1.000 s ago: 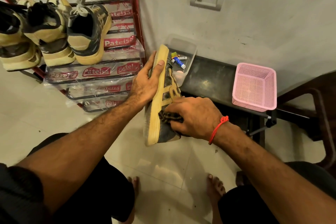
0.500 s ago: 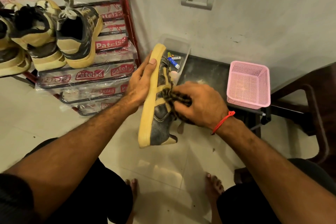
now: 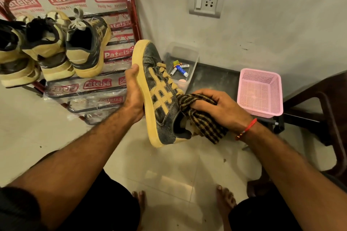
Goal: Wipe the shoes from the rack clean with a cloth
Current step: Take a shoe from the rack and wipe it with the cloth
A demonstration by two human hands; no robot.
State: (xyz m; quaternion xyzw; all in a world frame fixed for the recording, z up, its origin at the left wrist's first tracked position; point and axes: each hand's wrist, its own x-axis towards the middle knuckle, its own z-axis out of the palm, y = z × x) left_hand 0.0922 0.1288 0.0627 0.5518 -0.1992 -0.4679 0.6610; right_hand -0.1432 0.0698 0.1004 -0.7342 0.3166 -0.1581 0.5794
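Note:
A dark grey sneaker (image 3: 159, 97) with a tan sole, tan stripes and tan laces hangs in the air at the middle of the view, toe pointing away and up. My left hand (image 3: 133, 95) grips it from the sole side. My right hand (image 3: 219, 107) holds a bunched brown-and-tan checked cloth (image 3: 199, 118) against the shoe's collar near the heel. Three more sneakers (image 3: 56, 47) of the same colours stand heels out on a red metal rack (image 3: 131, 15) at the upper left.
A clear plastic tub (image 3: 193, 65) with small tubes and a pink mesh basket (image 3: 261, 92) sit on a low dark table (image 3: 212, 78) by the wall. A dark chair (image 3: 326, 110) stands at the right. Pale floor tiles and my bare feet lie below.
The shoe has turned so its upper and laces now face me. My right hand with the cloth has slid from the shoe's side back to the collar by the heel.

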